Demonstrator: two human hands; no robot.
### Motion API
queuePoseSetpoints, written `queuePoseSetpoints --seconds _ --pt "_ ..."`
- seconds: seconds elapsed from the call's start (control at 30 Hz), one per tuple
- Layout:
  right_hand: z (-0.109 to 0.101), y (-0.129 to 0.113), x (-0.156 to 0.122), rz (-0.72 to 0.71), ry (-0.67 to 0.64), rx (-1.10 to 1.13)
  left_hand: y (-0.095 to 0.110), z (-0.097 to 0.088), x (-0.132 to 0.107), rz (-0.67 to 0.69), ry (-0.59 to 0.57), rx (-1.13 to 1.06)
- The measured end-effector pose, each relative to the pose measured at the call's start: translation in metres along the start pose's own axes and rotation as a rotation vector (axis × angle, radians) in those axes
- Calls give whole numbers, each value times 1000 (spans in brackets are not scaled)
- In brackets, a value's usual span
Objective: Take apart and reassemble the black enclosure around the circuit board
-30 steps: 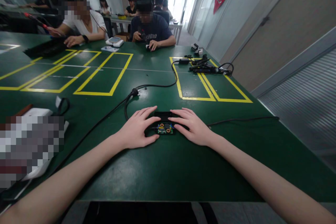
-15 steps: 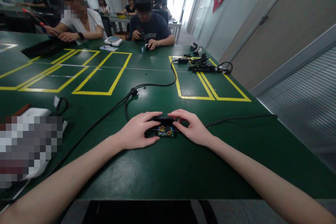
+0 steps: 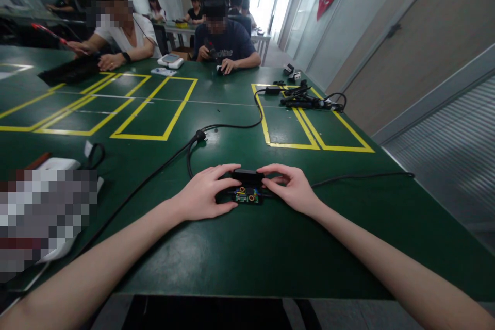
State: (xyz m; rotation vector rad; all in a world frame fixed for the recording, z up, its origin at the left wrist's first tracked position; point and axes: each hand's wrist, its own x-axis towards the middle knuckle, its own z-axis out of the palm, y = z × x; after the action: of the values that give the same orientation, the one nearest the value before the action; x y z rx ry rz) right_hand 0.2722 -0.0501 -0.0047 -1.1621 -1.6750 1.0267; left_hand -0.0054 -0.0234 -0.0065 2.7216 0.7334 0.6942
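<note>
While both forearms lie low over the table, the left hand and right hand pinch the black adapter between curled fingers.

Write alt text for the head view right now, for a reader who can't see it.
The left hand and right hand grip the two ends of a small black adapter case on a green table, a circuit board showing in its open near half. A black cable trails off left, and other people sit at the far end.
</note>
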Motion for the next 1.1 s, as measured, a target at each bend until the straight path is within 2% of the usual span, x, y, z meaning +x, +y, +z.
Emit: queuePoseSetpoints --seconds 0.4,0.53,0.7,0.93,1.1 --pt "-5 -6 1 -102 -125 -13 6 -4 3 26 -69 -15" --pt "-5 -7 0 -123 -152 -15 10 -3 3 -51 -68 -117" --pt "-6 -10 0 -206 -178 -144 11 -2 5 -128 -88 -150" --pt "-1 -5 -2 -478 -263 -344 8 -8 10 -62 -94 -88" --pt "4 0 -2 -499 -287 -453 11 -6 11 -46 -94 -69"
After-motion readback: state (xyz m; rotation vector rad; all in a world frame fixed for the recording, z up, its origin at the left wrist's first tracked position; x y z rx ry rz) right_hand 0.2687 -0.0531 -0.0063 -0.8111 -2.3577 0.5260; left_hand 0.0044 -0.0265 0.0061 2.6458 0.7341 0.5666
